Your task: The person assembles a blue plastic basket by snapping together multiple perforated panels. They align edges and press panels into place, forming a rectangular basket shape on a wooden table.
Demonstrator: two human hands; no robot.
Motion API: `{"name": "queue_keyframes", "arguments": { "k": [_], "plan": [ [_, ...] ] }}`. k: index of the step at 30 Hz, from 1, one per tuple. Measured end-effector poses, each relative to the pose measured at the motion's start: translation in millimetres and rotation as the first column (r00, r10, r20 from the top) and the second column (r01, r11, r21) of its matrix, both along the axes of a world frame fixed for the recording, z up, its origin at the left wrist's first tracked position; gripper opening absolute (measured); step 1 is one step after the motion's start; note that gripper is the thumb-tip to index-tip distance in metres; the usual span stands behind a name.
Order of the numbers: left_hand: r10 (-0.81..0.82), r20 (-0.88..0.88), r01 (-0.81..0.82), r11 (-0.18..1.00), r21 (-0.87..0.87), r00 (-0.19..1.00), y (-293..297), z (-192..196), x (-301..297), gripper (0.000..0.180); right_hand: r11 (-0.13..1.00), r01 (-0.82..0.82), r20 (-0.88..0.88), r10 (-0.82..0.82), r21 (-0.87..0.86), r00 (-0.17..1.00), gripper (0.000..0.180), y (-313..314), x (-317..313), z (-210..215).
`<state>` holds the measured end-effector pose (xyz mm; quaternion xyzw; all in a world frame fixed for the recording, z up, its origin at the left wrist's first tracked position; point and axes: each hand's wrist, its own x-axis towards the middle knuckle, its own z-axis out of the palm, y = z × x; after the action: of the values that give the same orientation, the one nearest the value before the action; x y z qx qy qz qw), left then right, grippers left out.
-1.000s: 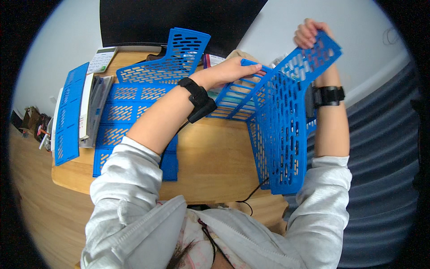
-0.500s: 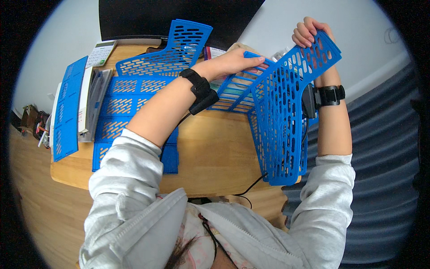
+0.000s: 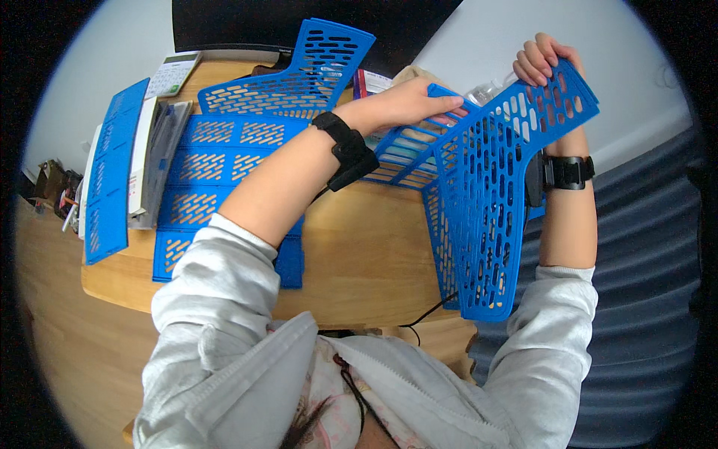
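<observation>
My right hand [image 3: 547, 60] grips the upper end of a blue perforated side panel [image 3: 490, 202], its fingers curled over the top edge. The panel is tall, angled and full of slots, and it stands tilted at the right side of the table. Behind it is a second slotted blue panel [image 3: 441, 239], partly hidden. My left hand [image 3: 419, 103] is closed on a blue barred panel [image 3: 407, 153], thumb on top, where that panel meets the angled one. Whether the two are joined there I cannot tell.
On the wooden table [image 3: 359, 247] lie flat blue slotted panels [image 3: 198, 168] at left. Another angled blue panel [image 3: 292, 86] stands behind them. A blue strip panel [image 3: 116, 172] leans against books [image 3: 146, 161]. A calculator [image 3: 176, 73] and a dark monitor [image 3: 299, 22] are at the back.
Both hands have shifted slightly to the right with the blue panels they hold. The angled panel's lower end has swung toward me, and the view has shifted a little.
</observation>
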<state>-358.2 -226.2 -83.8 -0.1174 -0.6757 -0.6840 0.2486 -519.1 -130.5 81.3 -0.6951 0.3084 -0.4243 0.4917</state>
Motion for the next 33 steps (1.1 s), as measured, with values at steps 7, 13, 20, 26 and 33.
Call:
{"name": "queue_keyframes", "arguments": {
  "k": [7,13,20,26,33],
  "plan": [
    [-0.001,0.061,0.0,1.0,0.013,0.998,-0.2,0.5,1.5,0.042,0.991,0.134,-0.044,-0.133,0.026,0.99,0.035,0.8,8.1,-17.5],
    [-0.024,0.05,0.021,0.998,0.057,0.998,-1.8,2.1,4.3,0.039,0.987,0.158,0.125,-0.157,0.007,0.98,0.03,-3.8,16.0,-48.0],
    [-0.003,0.068,0.0,0.999,0.048,0.998,-1.4,1.3,4.3,0.039,0.821,0.552,-0.019,-0.555,0.144,0.831,0.032,32.5,24.9,-40.4],
    [-0.004,0.076,0.0,0.998,0.057,0.997,-1.9,1.0,2.8,0.037,0.864,0.487,-0.097,-0.477,0.13,0.873,0.028,24.8,29.7,-35.1],
    [0.004,0.008,-0.004,1.0,0.003,1.0,-2.0,-3.1,0.2,0.046,0.907,0.403,-0.016,-0.404,0.124,0.915,0.029,11.9,20.8,-38.6]
  ]
}}
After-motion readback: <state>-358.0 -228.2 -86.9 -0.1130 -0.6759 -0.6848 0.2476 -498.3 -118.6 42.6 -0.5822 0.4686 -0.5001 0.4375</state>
